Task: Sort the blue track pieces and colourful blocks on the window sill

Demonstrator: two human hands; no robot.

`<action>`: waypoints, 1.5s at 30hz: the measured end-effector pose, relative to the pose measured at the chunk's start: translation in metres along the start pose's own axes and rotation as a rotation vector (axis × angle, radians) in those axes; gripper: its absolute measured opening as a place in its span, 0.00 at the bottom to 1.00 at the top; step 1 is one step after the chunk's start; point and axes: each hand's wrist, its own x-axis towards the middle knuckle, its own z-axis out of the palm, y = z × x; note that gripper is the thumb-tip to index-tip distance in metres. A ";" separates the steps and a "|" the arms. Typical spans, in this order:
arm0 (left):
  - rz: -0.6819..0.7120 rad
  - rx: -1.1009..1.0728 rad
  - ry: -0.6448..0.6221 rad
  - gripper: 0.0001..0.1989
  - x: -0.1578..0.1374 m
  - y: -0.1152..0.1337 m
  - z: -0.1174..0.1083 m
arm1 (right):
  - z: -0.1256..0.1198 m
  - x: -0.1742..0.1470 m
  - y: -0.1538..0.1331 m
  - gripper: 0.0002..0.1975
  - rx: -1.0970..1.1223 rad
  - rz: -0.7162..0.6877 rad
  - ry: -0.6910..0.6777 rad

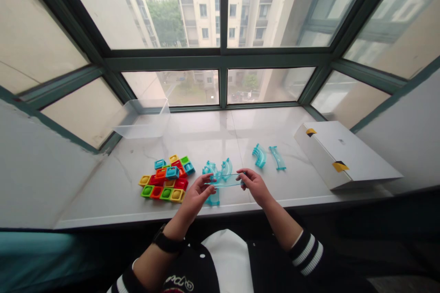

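While facing a dark-framed window (223,60) at 12 o'clock, holds one straight translucent blue track piece (228,182) crosswise in both hands, over the near part of a white marble-patterned sill (192,126). Taking that piece as the centre of the dial, has its 9 o'clock end between the thumb and fingers of the left hand (196,193), only slightly parted, and its 3 o'clock end pinched in the right hand (256,187), with fingers bent and nearly closed about it. Wears a black wristband (169,241) on the left wrist and white-striped cuffs (307,252) on both arms. Near the left hand, partly hidden, has more translucent blue parts: a cluster (208,167) at 10 o'clock, a curved piece (227,167) at 12 and another part (213,198) at 7. Cannot tell contact from near-contact among these. Farther off at 2 o'clock, has a curved track section (259,156) and, just beside it but apart, a straight section (277,158) with flared ends. Just beyond the left hand at 9 o'clock, sees square blocks (157,192) in red, orange, yellow, green and blue, set close together. Has a clear plastic bin (142,131) at 10 o'clock, near the window, and between 2 and 3 a white box (357,155) with two yellow-and-black tabs (340,166).
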 end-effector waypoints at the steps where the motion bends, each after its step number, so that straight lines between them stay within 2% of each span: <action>1: -0.020 -0.035 0.009 0.30 0.000 0.001 0.001 | 0.000 0.000 0.000 0.22 -0.006 -0.010 0.001; 8: -0.105 -0.154 0.083 0.29 0.002 0.005 0.002 | 0.001 -0.001 -0.003 0.23 -0.035 -0.042 -0.042; 13: -0.174 -0.170 0.124 0.27 0.003 0.006 -0.002 | 0.001 -0.002 -0.006 0.24 -0.009 0.025 -0.115; 22: -0.217 -0.204 0.087 0.25 0.000 0.007 -0.005 | -0.004 -0.002 -0.007 0.19 -0.113 0.060 -0.165; 29: -0.316 -0.378 0.179 0.25 0.007 -0.003 -0.011 | -0.007 -0.007 -0.015 0.26 -0.265 -0.070 -0.350; 34: -0.371 -0.431 0.178 0.21 0.008 -0.005 -0.013 | -0.006 -0.007 -0.012 0.26 -0.365 -0.080 -0.320; 37: -0.360 -0.477 0.178 0.19 0.008 -0.006 -0.014 | -0.009 -0.007 -0.008 0.28 -0.413 -0.063 -0.376; 41: -0.363 -0.499 0.159 0.17 0.008 -0.009 -0.013 | -0.013 -0.010 -0.004 0.24 -0.492 -0.108 -0.424; 45: -0.340 -0.451 0.090 0.21 0.007 -0.007 -0.011 | -0.019 -0.012 -0.005 0.23 -0.491 -0.141 -0.375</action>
